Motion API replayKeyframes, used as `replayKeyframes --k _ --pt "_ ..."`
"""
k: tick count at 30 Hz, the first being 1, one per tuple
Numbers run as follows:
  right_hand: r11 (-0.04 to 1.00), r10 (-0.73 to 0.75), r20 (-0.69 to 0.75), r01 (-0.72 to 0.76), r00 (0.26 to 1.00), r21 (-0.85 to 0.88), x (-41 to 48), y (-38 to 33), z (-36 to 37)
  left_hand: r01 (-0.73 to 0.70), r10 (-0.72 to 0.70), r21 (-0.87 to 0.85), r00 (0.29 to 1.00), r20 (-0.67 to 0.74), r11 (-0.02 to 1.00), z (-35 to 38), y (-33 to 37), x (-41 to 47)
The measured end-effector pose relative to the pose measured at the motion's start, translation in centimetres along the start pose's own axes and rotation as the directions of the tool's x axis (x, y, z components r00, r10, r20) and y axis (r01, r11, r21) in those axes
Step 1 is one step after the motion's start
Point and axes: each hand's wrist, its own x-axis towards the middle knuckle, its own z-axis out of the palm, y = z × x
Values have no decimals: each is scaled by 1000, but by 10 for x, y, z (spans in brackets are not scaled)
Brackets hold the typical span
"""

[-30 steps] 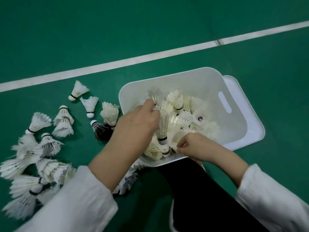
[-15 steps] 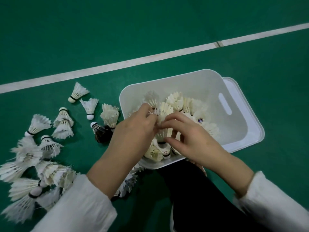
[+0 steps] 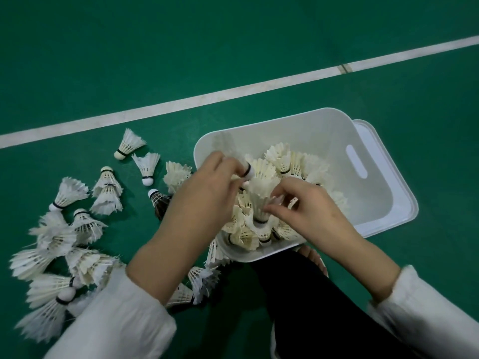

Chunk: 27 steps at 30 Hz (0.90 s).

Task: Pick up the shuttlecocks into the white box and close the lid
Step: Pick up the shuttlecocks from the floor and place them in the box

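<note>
Hovering over the white box (image 3: 311, 130), both hands are noted among piled shuttlecocks (image 3: 287, 161). A blurred shuttlecock (image 3: 247, 172) is gripped by the left hand (image 3: 207, 193), apparently by its feathers. An upright shuttlecock (image 3: 260, 200) is pinched by the right hand (image 3: 305, 211). The box is set on its lid (image 3: 404, 203). Loose shuttlecocks (image 3: 77, 229) are scattered on the green floor (image 3: 233, 47), left of the box.

Loose white long sleeves (image 3: 111, 320) reach both wrists, and black trousers (image 3: 324, 307) cover the legs.
</note>
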Motion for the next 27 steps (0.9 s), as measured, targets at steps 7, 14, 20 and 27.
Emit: replayKeyframes --k 7,14,20,27 --pt "989 55 351 -3 935 -147 6 -11 24 113 -116 -45 989 -93 993 -25 -7 6" --pt "966 166 547 -25 821 -256 21 -5 51 82 -80 58 996 -28 995 -14 -9 2" --pt "990 19 399 39 917 -135 8 -3 33 28 -26 56 999 -32 998 -9 -9 5" --pt "968 -249 -19 250 968 22 15 -1 -12 -78 76 21 992 100 997 6 8 5"
